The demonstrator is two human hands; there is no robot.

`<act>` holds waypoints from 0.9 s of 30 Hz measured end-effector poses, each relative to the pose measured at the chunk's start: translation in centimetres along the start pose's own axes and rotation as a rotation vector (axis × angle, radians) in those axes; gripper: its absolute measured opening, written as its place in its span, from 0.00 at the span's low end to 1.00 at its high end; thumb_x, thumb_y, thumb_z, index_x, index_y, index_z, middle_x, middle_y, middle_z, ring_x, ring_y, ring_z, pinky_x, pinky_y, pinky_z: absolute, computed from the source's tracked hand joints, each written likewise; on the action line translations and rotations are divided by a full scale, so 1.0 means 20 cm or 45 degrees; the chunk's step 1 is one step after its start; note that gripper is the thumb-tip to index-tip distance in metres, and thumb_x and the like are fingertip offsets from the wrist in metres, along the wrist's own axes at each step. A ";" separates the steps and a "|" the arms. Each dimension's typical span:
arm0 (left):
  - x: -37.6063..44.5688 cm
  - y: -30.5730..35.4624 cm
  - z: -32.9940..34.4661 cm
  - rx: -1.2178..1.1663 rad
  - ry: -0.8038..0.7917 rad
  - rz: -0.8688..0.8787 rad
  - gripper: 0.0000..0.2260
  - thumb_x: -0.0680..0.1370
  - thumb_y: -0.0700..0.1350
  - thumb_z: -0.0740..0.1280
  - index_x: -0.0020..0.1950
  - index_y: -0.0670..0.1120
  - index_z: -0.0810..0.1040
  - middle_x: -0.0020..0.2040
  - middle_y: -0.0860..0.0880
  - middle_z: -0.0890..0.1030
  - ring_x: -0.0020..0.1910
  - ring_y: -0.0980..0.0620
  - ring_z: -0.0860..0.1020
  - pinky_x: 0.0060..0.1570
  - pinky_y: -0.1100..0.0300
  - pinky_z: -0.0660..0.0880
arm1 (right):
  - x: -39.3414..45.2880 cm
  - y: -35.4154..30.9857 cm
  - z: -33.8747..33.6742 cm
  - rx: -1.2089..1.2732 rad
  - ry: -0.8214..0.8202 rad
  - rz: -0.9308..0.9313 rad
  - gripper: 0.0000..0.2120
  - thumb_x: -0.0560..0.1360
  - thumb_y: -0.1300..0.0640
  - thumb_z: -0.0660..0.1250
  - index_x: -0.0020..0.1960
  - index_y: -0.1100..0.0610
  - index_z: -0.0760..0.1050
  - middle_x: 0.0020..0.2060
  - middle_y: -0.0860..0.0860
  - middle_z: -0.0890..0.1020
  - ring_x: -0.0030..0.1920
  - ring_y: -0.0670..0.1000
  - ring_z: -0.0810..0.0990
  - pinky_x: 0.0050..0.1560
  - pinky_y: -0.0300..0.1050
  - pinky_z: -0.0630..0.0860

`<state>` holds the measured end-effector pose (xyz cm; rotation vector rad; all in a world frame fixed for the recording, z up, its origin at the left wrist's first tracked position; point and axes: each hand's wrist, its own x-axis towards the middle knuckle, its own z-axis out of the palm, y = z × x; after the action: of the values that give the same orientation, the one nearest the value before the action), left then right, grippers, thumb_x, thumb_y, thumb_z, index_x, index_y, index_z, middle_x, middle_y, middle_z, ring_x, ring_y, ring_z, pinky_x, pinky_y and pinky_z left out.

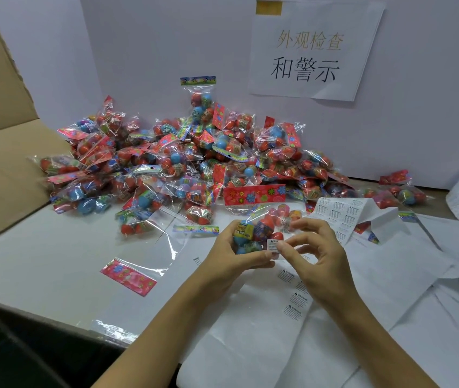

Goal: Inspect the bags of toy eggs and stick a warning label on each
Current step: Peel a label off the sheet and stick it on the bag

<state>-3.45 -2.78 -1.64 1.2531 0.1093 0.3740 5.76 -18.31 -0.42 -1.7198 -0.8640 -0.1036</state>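
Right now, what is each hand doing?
Left hand: grips the bag of toy eggs.
Right hand: pinches a warning label at the bag, other fingers loosely spread.

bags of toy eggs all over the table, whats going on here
A person is labelling them. The left hand holds one bag of toy eggs while the right hand pinches a small white warning label against it. A big pile of bags waits behind, and a label sheet lies to the right.
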 end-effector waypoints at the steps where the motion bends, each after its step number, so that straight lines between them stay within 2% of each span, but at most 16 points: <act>1: 0.00 0.00 0.00 0.004 0.003 -0.001 0.24 0.70 0.35 0.77 0.64 0.42 0.74 0.55 0.39 0.85 0.54 0.40 0.85 0.49 0.54 0.82 | 0.00 0.00 0.00 -0.005 0.002 -0.004 0.05 0.72 0.59 0.77 0.41 0.52 0.83 0.56 0.41 0.77 0.60 0.55 0.78 0.53 0.60 0.79; 4: 0.00 0.00 -0.01 0.014 0.013 -0.007 0.26 0.69 0.37 0.78 0.64 0.43 0.75 0.55 0.40 0.86 0.54 0.41 0.85 0.49 0.54 0.82 | 0.00 0.00 0.01 -0.022 0.010 -0.021 0.05 0.72 0.57 0.77 0.40 0.49 0.82 0.55 0.40 0.77 0.60 0.52 0.78 0.51 0.55 0.80; 6: 0.00 0.01 0.00 0.035 0.015 -0.017 0.28 0.68 0.40 0.80 0.65 0.43 0.75 0.56 0.39 0.85 0.55 0.40 0.85 0.51 0.53 0.82 | 0.00 -0.01 0.01 -0.026 0.020 -0.032 0.04 0.71 0.51 0.76 0.40 0.46 0.81 0.55 0.38 0.76 0.61 0.51 0.77 0.50 0.50 0.81; 8: 0.01 0.01 0.00 0.028 0.018 -0.016 0.27 0.69 0.40 0.80 0.65 0.43 0.75 0.56 0.39 0.85 0.55 0.40 0.85 0.51 0.53 0.82 | -0.01 -0.02 0.01 -0.029 0.029 -0.033 0.06 0.69 0.45 0.73 0.40 0.47 0.81 0.55 0.37 0.76 0.61 0.50 0.77 0.51 0.50 0.81; 11: 0.01 0.01 0.00 0.027 0.032 -0.010 0.25 0.71 0.39 0.79 0.65 0.42 0.75 0.56 0.40 0.86 0.55 0.40 0.85 0.51 0.54 0.82 | -0.01 -0.02 0.01 -0.023 0.054 -0.036 0.07 0.68 0.43 0.72 0.40 0.46 0.81 0.55 0.37 0.76 0.61 0.50 0.77 0.50 0.52 0.81; 17: 0.01 0.01 0.00 0.029 0.057 0.005 0.22 0.72 0.37 0.78 0.63 0.43 0.76 0.54 0.40 0.86 0.53 0.40 0.85 0.49 0.55 0.83 | -0.02 -0.01 0.03 0.005 0.105 0.013 0.06 0.72 0.48 0.73 0.42 0.51 0.82 0.55 0.42 0.76 0.60 0.51 0.78 0.50 0.52 0.80; 19: 0.01 0.00 -0.01 0.041 0.060 0.012 0.22 0.72 0.36 0.78 0.63 0.44 0.76 0.54 0.41 0.86 0.54 0.40 0.85 0.50 0.55 0.83 | -0.02 0.00 0.03 -0.065 0.130 -0.007 0.03 0.72 0.54 0.76 0.43 0.50 0.82 0.55 0.44 0.76 0.60 0.51 0.78 0.47 0.46 0.79; 23: 0.01 0.00 0.00 0.026 0.081 0.008 0.23 0.69 0.38 0.79 0.61 0.45 0.76 0.52 0.42 0.87 0.52 0.42 0.86 0.49 0.55 0.83 | -0.01 0.03 0.03 -0.195 0.259 0.009 0.10 0.75 0.60 0.75 0.52 0.49 0.78 0.55 0.45 0.73 0.56 0.42 0.75 0.44 0.33 0.75; 25: 0.02 0.00 0.00 0.005 0.075 -0.002 0.24 0.68 0.39 0.80 0.61 0.45 0.76 0.51 0.43 0.87 0.51 0.43 0.86 0.48 0.56 0.83 | 0.00 0.04 0.02 -0.126 0.293 0.036 0.10 0.77 0.63 0.71 0.53 0.50 0.76 0.53 0.45 0.75 0.53 0.38 0.76 0.42 0.30 0.76; 27: 0.02 0.00 0.00 -0.001 0.064 -0.011 0.27 0.66 0.42 0.82 0.61 0.46 0.76 0.52 0.44 0.87 0.52 0.42 0.86 0.48 0.55 0.83 | 0.00 0.04 0.02 -0.033 0.249 0.063 0.08 0.79 0.61 0.69 0.52 0.49 0.76 0.52 0.45 0.78 0.51 0.36 0.77 0.42 0.27 0.74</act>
<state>-3.16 -2.62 -1.53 1.2427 0.1571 0.3981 6.03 -17.97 -1.14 -1.7221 -0.6783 -0.2464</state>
